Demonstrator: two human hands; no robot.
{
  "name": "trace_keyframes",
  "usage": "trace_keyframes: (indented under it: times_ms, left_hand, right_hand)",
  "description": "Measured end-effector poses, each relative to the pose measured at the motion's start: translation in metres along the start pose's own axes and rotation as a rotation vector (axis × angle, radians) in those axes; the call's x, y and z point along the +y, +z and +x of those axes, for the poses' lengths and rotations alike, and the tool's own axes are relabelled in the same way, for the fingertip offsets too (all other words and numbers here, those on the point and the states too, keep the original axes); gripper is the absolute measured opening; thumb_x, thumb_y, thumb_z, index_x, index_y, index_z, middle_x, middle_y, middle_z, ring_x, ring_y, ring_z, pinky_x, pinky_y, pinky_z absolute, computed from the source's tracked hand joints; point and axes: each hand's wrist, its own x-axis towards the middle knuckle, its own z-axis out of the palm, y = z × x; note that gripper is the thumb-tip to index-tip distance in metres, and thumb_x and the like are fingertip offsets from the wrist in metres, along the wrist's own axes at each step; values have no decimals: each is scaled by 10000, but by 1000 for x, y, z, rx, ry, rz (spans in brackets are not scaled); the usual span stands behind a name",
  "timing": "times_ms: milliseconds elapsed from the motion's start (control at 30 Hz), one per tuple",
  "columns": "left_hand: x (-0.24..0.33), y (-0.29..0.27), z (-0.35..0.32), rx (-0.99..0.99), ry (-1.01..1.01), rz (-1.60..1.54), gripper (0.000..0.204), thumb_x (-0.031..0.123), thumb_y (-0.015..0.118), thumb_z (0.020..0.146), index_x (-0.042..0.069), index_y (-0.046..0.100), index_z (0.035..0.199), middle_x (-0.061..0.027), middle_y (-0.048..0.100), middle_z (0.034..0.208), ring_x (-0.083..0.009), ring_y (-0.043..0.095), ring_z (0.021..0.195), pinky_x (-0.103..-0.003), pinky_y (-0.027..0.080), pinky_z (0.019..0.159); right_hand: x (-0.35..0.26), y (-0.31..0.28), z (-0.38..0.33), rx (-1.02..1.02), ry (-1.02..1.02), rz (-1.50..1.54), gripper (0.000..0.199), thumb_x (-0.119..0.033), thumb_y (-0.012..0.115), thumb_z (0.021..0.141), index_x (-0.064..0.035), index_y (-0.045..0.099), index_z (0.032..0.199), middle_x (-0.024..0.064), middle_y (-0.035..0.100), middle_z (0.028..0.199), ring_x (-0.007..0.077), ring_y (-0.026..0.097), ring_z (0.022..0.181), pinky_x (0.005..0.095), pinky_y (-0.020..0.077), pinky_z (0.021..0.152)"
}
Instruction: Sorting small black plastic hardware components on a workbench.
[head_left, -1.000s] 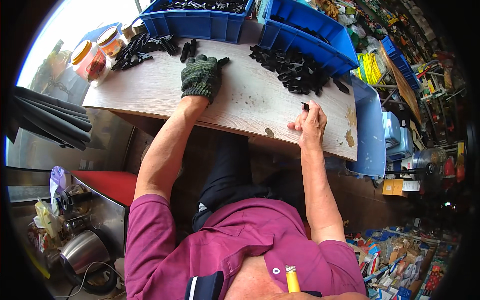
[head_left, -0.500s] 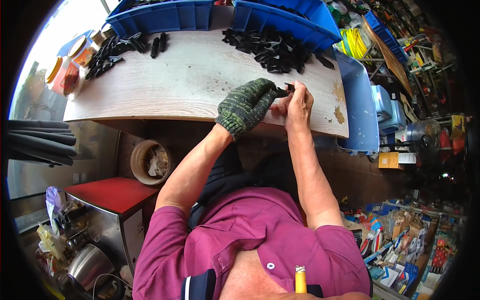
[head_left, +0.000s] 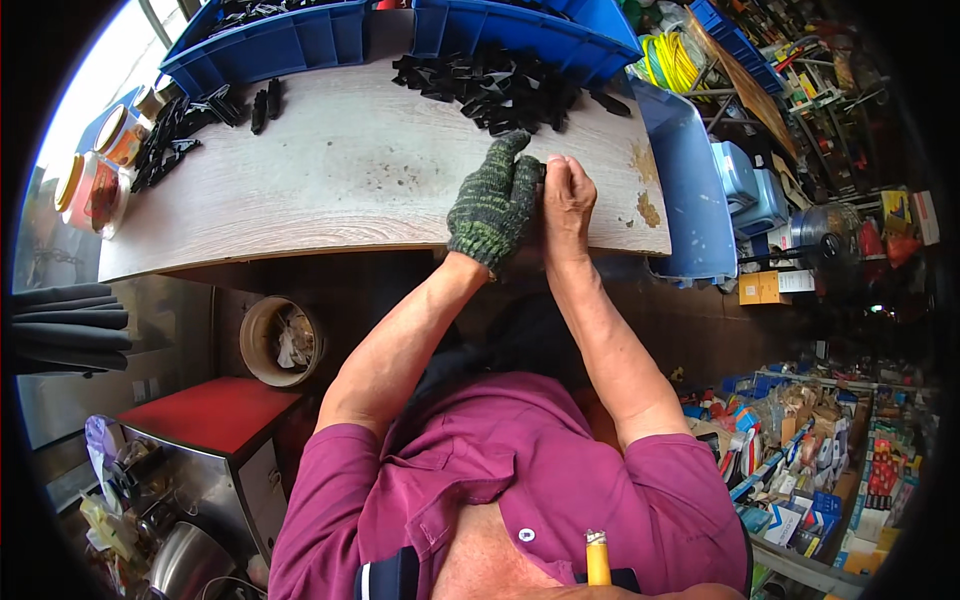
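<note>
My left hand (head_left: 492,200) wears a dark green and black knitted glove and is raised over the table's front edge. Beside it, almost touching, is my bare right hand (head_left: 568,208), with thumb and fingers pinched together. A small black plastic piece (head_left: 542,172) shows in the gap between them, mostly covered by the fingers. The gloved fingers press against its left side. Just beyond my hands lies a heap of similar black plastic pieces (head_left: 490,88). Farther left, two of these pieces (head_left: 266,105) lie side by side near another pile (head_left: 175,140).
Two blue bins (head_left: 270,50) with black pieces inside stand along the table's (head_left: 300,190) far edge. Clear jars (head_left: 95,190) sit at its left end. A large blue tub (head_left: 695,190) adjoins the right end. Below the table at left is a round bucket (head_left: 283,340).
My hands have turned more upright and drawn closer together, so the black piece shows less. The whole view has shifted, with the table now farther left in it.
</note>
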Motion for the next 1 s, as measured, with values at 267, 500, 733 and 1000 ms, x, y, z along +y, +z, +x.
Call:
trace_keyframes:
  times_ms: [267,500,733,1000]
  left_hand:
    - [7,-2,-4,-87,0,52,409,289,598,974,113,519,1335,-216,703,891,-421,669,868,-515,501,761]
    - [-14,-7,1,-101,3,-186,291,235,580,995,45,599,1214,-186,671,1046,-348,684,881,-437,521,794]
    - [-2,-20,4,-205,-186,-453,229,229,615,992,61,610,1147,-35,628,831,-95,571,697,-251,462,615]
    - [-19,-19,9,-227,-166,-411,246,184,581,1001,37,610,1196,-54,655,876,-117,595,720,-268,500,653]
  right_hand:
    - [-19,-3,-8,-16,232,160,299,-185,550,963,-85,455,698,-56,336,677,67,301,655,285,289,576]
    - [-11,-2,-3,-33,146,191,339,-318,528,983,-80,525,741,-54,431,660,69,430,625,259,366,572]
    - [-6,-6,-2,-89,448,319,371,-417,534,981,-95,590,805,-29,481,601,107,470,489,273,409,470]
    - [-4,-3,-7,-42,258,369,293,-287,569,973,-168,514,711,-107,372,623,16,283,512,219,225,469]
